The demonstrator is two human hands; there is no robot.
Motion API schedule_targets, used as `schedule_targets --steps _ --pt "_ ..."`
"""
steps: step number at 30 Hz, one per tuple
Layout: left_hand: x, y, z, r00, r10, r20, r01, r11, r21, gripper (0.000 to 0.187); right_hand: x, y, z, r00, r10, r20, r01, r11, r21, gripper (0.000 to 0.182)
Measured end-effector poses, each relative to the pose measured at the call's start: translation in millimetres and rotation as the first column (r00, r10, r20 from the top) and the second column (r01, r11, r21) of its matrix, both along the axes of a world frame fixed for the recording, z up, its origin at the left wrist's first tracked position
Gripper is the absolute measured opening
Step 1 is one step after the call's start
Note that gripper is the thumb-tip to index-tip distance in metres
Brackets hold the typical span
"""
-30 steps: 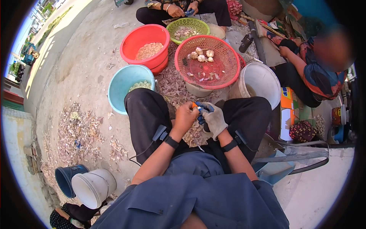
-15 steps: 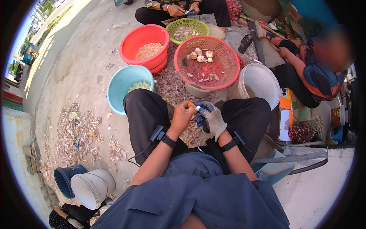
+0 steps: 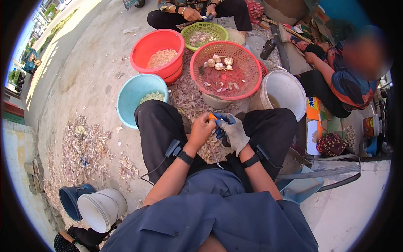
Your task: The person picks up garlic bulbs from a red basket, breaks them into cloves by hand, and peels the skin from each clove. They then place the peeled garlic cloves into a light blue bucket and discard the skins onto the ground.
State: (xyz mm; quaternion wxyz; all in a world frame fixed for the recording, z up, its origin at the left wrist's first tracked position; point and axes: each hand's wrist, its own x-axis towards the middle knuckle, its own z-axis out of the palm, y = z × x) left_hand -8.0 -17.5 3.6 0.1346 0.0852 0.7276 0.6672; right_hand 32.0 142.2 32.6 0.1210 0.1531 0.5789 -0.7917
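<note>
My left hand [image 3: 201, 131], bare, is closed in a pinch in front of my lap, with a small orange thing [image 3: 213, 116] at its fingertips. My right hand [image 3: 236, 133] wears a grey glove with blue fingers and is curled closed against the left fingertips. A pale garlic clove sits between the hands, now mostly hidden by fingers. Just beyond them stands a red colander [image 3: 212, 80] with several garlic bulbs [image 3: 219, 66] and loose cloves. To its left, a light blue basin [image 3: 126, 101] contains pale peeled cloves [image 3: 152, 96].
Behind are a red basin [image 3: 138, 52] with cloves and a green colander [image 3: 222, 31]. A white bucket [image 3: 294, 94] stands right. Garlic skins [image 3: 86, 143] litter the ground. One person [image 3: 197, 12] sits opposite, another [image 3: 348, 80] at right. Two buckets [image 3: 100, 210] stand lower left.
The fingers have closed further over the white clove, which showed more plainly before. The orange thing has shifted slightly right. The view has moved a little.
</note>
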Motion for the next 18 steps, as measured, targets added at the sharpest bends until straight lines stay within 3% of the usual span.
schedule_targets --steps 2,4,10,18 --pt "0 0 -4 0.999 -0.015 0.034 0.014 0.999 0.036 0.017 0 0 1 1.0 0.009 0.004 -0.009 1.0 0.013 0.036" --pt "-3 0 -10 0.978 0.015 0.206 -0.051 0.985 0.166 0.017 -1 -2 3 0.997 -0.014 -0.07 0.014 1.0 -0.013 0.037" --pt "-10 5 -21 0.967 0.096 0.234 -0.151 0.962 0.229 0.018 -3 -4 -4 0.994 -0.033 -0.105 0.045 0.993 0.111 0.04" --pt "-14 3 -1 0.928 0.134 0.347 -0.251 0.913 0.321 0.019 -10 1 -16 0.995 -0.07 -0.067 0.085 0.961 0.264 0.037"
